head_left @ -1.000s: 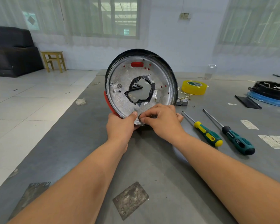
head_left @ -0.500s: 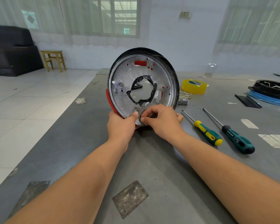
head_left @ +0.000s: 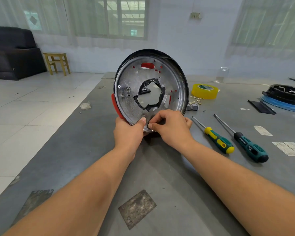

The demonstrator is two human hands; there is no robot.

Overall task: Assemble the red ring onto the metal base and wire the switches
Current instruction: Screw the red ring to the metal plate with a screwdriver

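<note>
Metal base (head_left: 136,92) tilted slightly further right than before, both hands (head_left: 128,133) gripping its lower rim, right (head_left: 172,128) perhaps pinching a screw.

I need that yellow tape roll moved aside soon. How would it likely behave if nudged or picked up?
The tape roll lies flat on the table, so a nudge should slide it, not roll it. As a hollow ring it is probably light and stiff enough to pinch by its wall. Its glossy side may be slightly slippery.
</note>
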